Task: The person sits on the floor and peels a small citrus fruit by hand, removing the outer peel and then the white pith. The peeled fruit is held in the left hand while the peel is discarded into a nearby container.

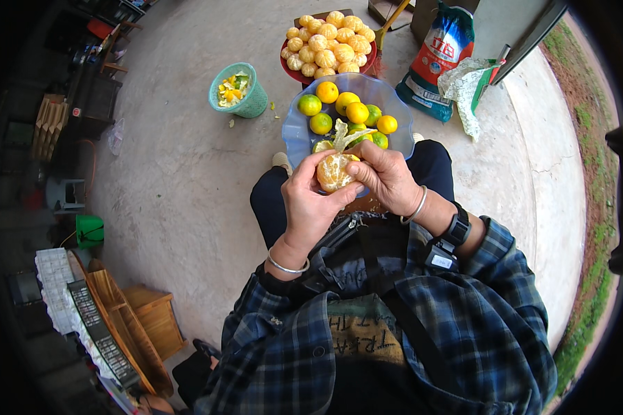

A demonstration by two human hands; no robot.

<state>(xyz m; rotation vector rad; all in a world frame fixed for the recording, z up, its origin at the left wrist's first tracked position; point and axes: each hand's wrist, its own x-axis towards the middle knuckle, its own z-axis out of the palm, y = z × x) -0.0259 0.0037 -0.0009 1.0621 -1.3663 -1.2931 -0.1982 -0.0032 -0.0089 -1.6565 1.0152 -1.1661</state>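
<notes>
Between both hands is a partly peeled mandarin (pixel 334 173), its pale segments bared on top. My left hand (pixel 310 199) cups it from the left, the thumb along its lower edge. On the other side, my right hand (pixel 387 174) presses a thumb onto the fruit where some skin remains. A loosened flap of peel (pixel 344 136) stands up beyond the fingers. Just past the hands, a blue scalloped plastic basin (pixel 406 111) holds several unpeeled green and yellow mandarins (pixel 357 112). Behind it, a red tray (pixel 287 66) carries a heap of peeled mandarins (pixel 326 45).
A teal plastic bin (pixel 253 104) with peels stands left of the basin. To the right are a detergent bag (pixel 436 62), a patterned plastic bag (pixel 467 93) and a broom (pixel 389 26). Wooden furniture (pixel 150 316) and a green bucket (pixel 89 231) line the left. Another person's foot (pixel 206 350) shows lower left.
</notes>
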